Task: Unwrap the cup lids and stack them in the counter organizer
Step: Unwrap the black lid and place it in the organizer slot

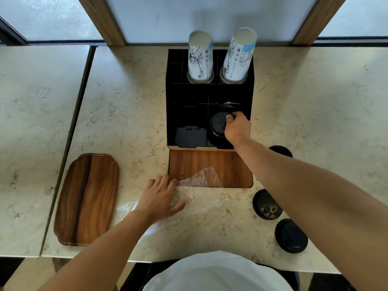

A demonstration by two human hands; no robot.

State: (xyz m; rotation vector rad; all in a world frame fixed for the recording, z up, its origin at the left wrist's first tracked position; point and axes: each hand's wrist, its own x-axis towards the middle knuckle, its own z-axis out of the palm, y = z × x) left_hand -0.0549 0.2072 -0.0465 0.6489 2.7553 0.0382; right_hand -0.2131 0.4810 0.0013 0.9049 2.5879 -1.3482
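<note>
1. Head view: marble worktop [130, 106] carrying a black organizer [174, 95] with several compartments, standing against the back edge.
2. The right hand [237, 128] reaches into the organizer's front right compartment, its fingers [231, 117] pinching the rim of a black lid [218, 123] that sits on top of the stack there.
3. The left hand [160, 196] lies flat on a clear plastic wrapper [199, 179] on the worktop, fingers spread and pressing down on it; one end of the wrapper lies over a wooden panel [231, 166] just in front of the organizer.
4. Three more black lids lie loose on the worktop at the right: one [265, 203] upside down beside the panel, one [290, 236] nearer the front edge, and one [281, 150] partly hidden behind the right forearm.
5. Two stacks of printed paper cups, the left [200, 57] and the right [238, 57], stand upside down in the organizer's back compartments.
6. Dark flat items [190, 136] fill the front left compartment; what they are cannot be told.
7. A wooden tray [88, 198] lies on the worktop at the left, well apart from the organizer.
</note>
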